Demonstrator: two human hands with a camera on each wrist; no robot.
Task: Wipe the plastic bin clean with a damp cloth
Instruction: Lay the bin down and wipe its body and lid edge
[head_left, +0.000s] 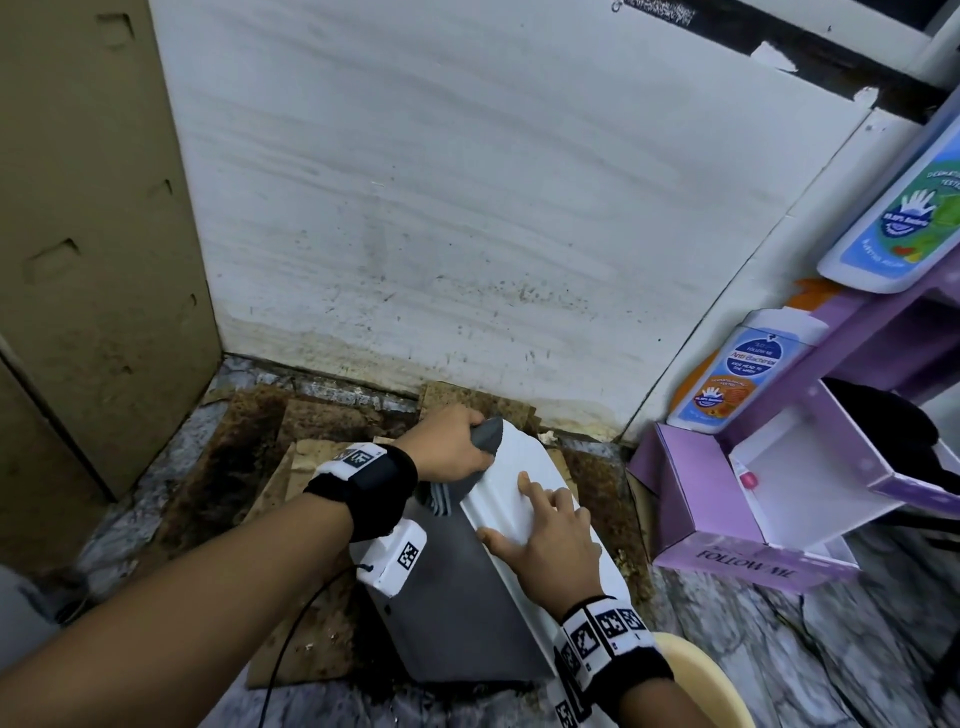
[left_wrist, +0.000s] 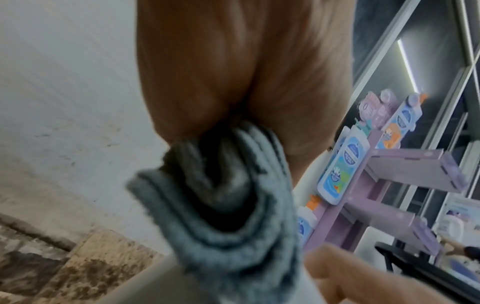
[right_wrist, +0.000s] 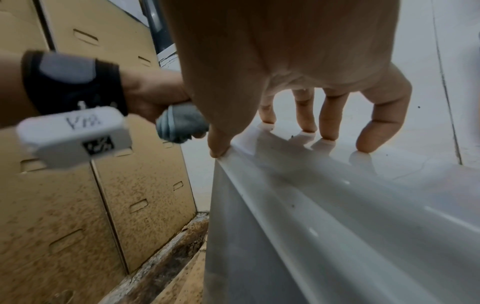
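A plastic bin with grey sides and a white top stands on the floor in front of me. My left hand grips a folded grey cloth and holds it against the far end of the bin's white top. In the left wrist view the bunched cloth fills the middle, under the palm. My right hand lies spread on the white top, thumb on its near edge. The right wrist view shows its fingertips pressing on the white surface, with the cloth to their left.
A white wall stands just behind the bin, and brown cardboard on the left. Stained cardboard sheets lie on the marble floor. A purple display stand with soap bottles stands at the right. A yellow basin rim shows below.
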